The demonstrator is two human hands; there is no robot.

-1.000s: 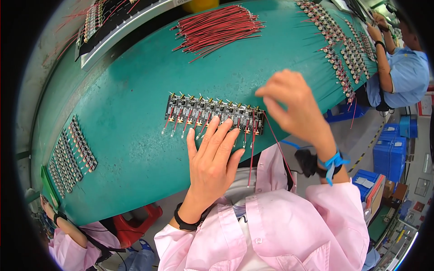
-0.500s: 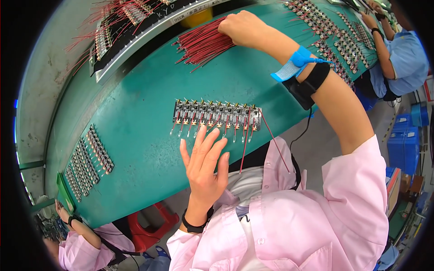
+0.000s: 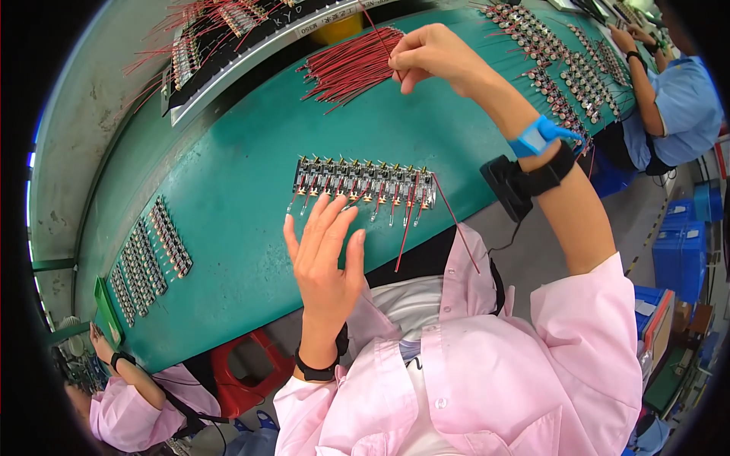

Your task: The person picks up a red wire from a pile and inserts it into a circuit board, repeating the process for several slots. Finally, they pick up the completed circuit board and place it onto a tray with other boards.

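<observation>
My right hand (image 3: pixel 433 57) is raised beside the far bundle of red wires (image 3: pixel 350 64), its fingers pinched on a single red wire (image 3: pixel 377 34) that sticks up past the fingertips. In front of me lies a strip of joined small circuit boards (image 3: pixel 361 182) with gold-coloured parts along the far edge and little clear-tipped leads along the near edge. Two long red wires (image 3: pixel 457 224) trail from its right end toward me. My left hand (image 3: pixel 325 266) is open with fingers spread, the fingertips at the near edge of the strip; whether they touch it I cannot tell.
More board strips lie at the left (image 3: pixel 141 258) and far right (image 3: pixel 540 45) of the green table (image 3: pixel 236 213). A metal-edged shelf (image 3: pixel 251 64) holds wired boards at the back. Co-workers sit at both sides, a blue sleeve (image 3: pixel 677 99) right, a pink sleeve (image 3: pixel 125 403) left.
My right hand has drawn back from the wire bundle, to the right, with one red wire in its fingers. My left hand has shifted slightly left and stays open.
</observation>
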